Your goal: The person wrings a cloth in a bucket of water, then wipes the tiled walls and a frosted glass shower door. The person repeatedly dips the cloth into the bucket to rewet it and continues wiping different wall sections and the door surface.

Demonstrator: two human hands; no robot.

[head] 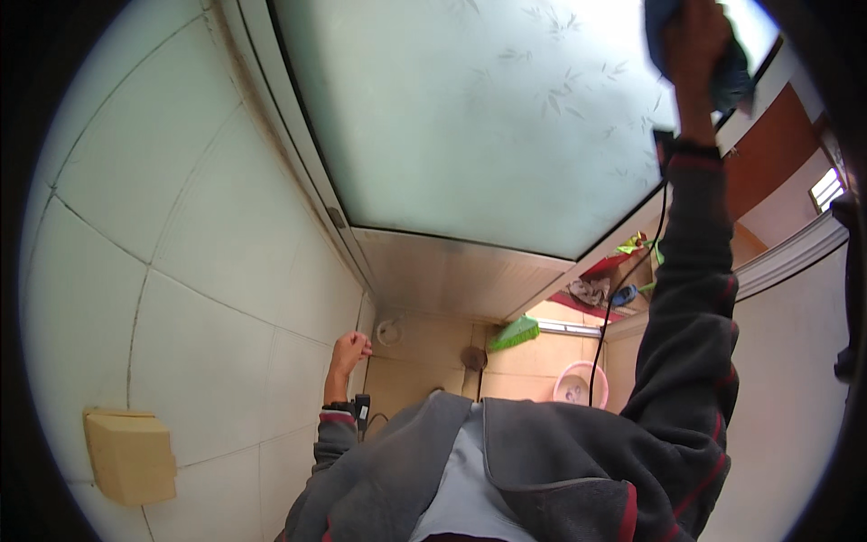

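Raised at the upper right, my right hand [696, 51] grips a dark blue cloth [733, 78]. The cloth lies against or just in front of the frosted glass pane [467, 135], which carries a leaf pattern. An aluminium frame with a metal lower panel [460, 271] surrounds the pane. My left hand [351, 352] hangs low beside the tiled wall, its fingers curled with nothing visible in them. Part of the cloth is hidden behind my right hand, and that area is blurred.
A green broom head [515, 333] and a pink basin [581, 385] are on the tiled floor. A black cable [599, 352] hangs near my right arm. A yellowish box [130, 457] is fixed on the left wall. Cloths [590, 291] lie beyond the doorway.
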